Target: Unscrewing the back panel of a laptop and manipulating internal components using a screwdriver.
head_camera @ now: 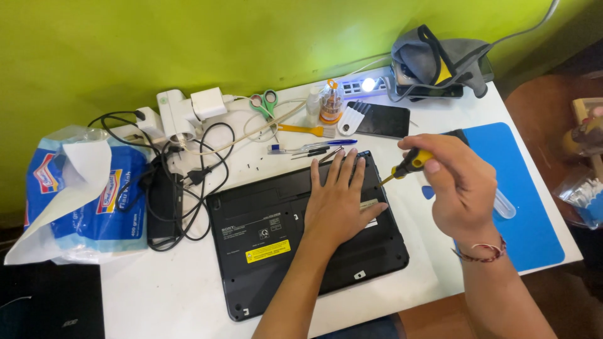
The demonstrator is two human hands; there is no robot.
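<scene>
A left hand [337,202] lies flat, fingers spread, on the underside of a black plastic laptop [295,242] turned bottom-up on a white table [157,295], while the right hand [458,185] is closed around the yellow-and-black handle of a small screwdriver [405,166], its tip angled down at the laptop's right rear edge. The work in hand appears to be loosening a base screw; the next move likely calls for keeping the tip seated squarely and the case pinned. One blue rectangular mat [521,201] lies under the right wrist, with one clear plastic tube [504,206] on it. Beyond the fingers lie several pens and slim tools [314,147], too bunched to count, one black smartphone [380,120], one pair of green-handled scissors [265,103] and one orange-capped bit set [331,103]. One lit power strip [370,83] sits at the wall. At far left, tangled black cables [182,182] meet one blue-and-white plastic bag [75,194].
</scene>
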